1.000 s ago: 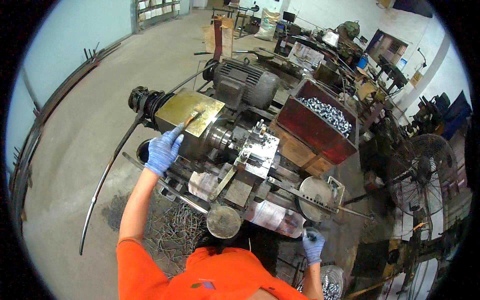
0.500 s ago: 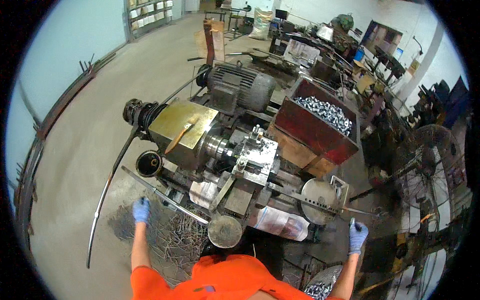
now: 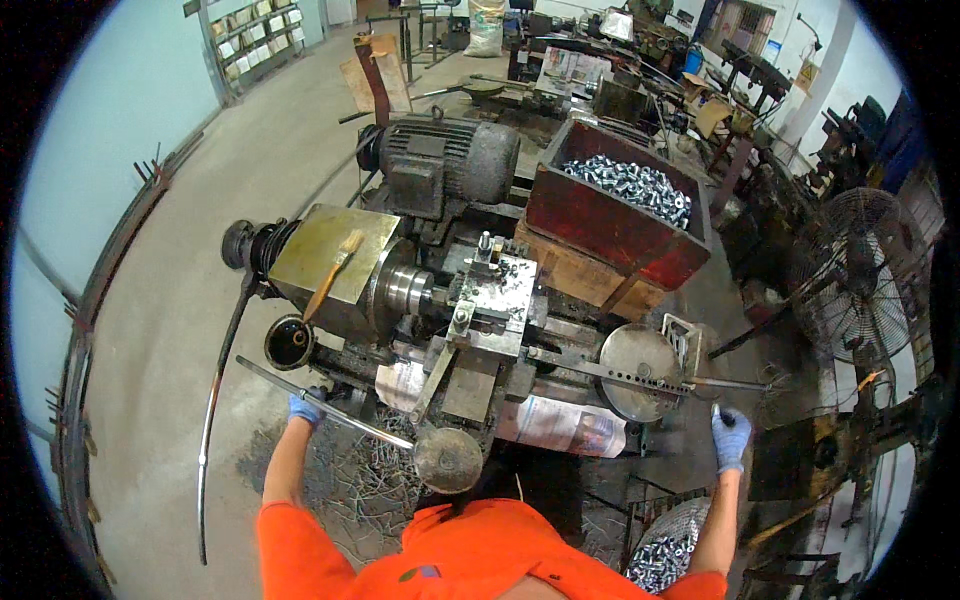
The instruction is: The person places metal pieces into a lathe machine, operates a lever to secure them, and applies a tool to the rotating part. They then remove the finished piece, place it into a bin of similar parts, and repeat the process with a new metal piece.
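At the machine's near left edge: left hand (image 3: 306,406), blue-gloved with dark fingertips, meeting the sloping metal bar (image 3: 360,420); whether the fingers are wrapped around it cannot be told.
Metal bar: juts out along the machine's near edge, upper end to the left, lower end beside a round disc (image 3: 448,460).
Off the machine's near right corner: right hand (image 3: 732,438), same kind of glove, thumb standing apart, fingers partly curled; whether anything is in the palm cannot be told. Nearest metalwork is the perforated arm (image 3: 612,373), its thin rod reaching out above the hand.
Round plate: flat, grey (image 3: 632,395), under the perforated arm at the machine's right end.
Brush: wooden-handled brush (image 3: 331,272) lying on the yellowish cover plate (image 3: 305,250), bristles toward the far right corner, handle end at the near edge.
Dark cup: round and open (image 3: 290,342), just off the cover plate's near left corner.
Carriage: bright metal block (image 3: 500,290) at mid-machine, dark chips on top.
Motor: grey, ribbed (image 3: 445,160), beyond the machine's far edge.
Red bin: dark red walls (image 3: 605,225), loaded with small shiny metal parts (image 3: 630,187); wood beneath.
Floor: tangled metal scrap (image 3: 365,490) below the metal bar; wire basket (image 3: 682,520) by the right forearm, more metal parts inside.
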Demonstrator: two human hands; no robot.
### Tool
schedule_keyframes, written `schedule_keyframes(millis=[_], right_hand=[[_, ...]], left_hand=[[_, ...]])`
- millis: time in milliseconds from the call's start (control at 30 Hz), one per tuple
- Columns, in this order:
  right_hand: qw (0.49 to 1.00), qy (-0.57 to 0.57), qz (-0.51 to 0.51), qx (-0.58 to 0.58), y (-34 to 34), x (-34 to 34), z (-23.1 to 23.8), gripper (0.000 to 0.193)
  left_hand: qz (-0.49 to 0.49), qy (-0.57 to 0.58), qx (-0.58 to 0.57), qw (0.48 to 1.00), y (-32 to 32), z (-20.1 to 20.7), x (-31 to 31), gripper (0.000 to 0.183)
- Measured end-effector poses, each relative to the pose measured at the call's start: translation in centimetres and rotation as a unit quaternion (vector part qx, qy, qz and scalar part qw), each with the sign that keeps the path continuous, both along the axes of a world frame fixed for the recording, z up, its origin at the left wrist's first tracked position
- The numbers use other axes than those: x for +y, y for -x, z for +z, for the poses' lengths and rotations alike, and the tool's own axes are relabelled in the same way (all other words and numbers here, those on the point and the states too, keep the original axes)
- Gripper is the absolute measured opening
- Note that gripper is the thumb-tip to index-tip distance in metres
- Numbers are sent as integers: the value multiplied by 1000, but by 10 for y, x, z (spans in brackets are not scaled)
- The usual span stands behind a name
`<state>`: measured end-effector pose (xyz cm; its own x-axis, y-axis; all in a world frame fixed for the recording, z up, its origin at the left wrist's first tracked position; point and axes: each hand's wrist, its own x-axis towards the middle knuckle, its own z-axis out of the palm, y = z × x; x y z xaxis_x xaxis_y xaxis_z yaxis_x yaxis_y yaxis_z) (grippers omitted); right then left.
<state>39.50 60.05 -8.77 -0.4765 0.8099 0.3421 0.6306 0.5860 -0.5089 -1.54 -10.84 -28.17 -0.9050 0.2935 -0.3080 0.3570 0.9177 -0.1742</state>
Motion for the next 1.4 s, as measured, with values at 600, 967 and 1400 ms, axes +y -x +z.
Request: schedule_keyframes(millis=[600,967,1400], right_hand=[[936,-183,-30,-298,-36,83,-63,43],[894,46,-254,-367,-294,18,-86,33],[887,99,-275,-358,-274,-33,-84,44]], left_hand=[[438,-651,83,615,-36,116,-43,49],[489,-662,225,521,-10,85,34,23],[491,-705,258,443,-8,76,25,23]])
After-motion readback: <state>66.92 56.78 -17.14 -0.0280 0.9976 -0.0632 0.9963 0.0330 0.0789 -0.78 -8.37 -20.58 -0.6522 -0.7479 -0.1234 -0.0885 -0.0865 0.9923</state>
